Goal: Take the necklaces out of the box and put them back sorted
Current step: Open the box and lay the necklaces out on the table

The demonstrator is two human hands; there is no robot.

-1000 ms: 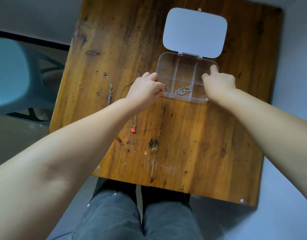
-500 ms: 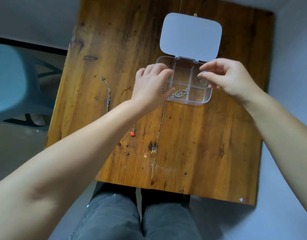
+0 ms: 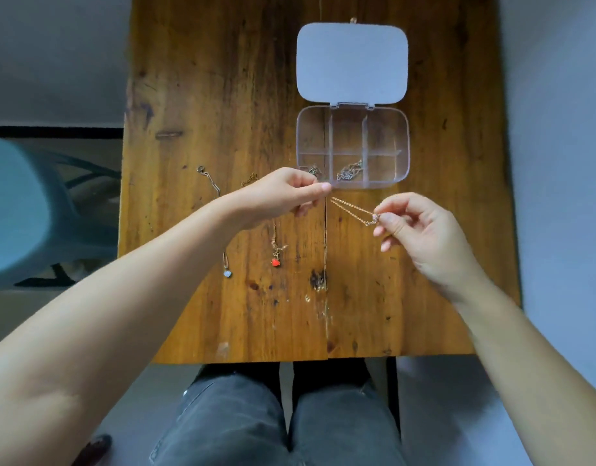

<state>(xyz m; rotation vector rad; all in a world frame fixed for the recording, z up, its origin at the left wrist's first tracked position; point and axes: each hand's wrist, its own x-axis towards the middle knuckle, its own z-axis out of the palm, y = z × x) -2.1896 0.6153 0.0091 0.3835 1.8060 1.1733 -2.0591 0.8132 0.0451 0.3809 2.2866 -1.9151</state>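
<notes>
Stretching gold necklace (image 3: 352, 209) between both hands (image 3: 283, 193), now lifted clear of box (image 3: 402, 142)

Worktop (image 3: 222, 95): brown wood planks, dark knots and stains, lengthwise crack down the middle | stool (image 3: 17, 210): pale blue, probably plastic, left of worktop, partly cut off | trousers (image 3: 229, 422): grey denim, below near edge | floor (image 3: 558, 129): grey

Clear box (image 3: 404, 142), brown streaked table (image 3: 222, 95), red pendant (image 3: 275, 262), perhaps gold chain (image 3: 352, 210).
</notes>
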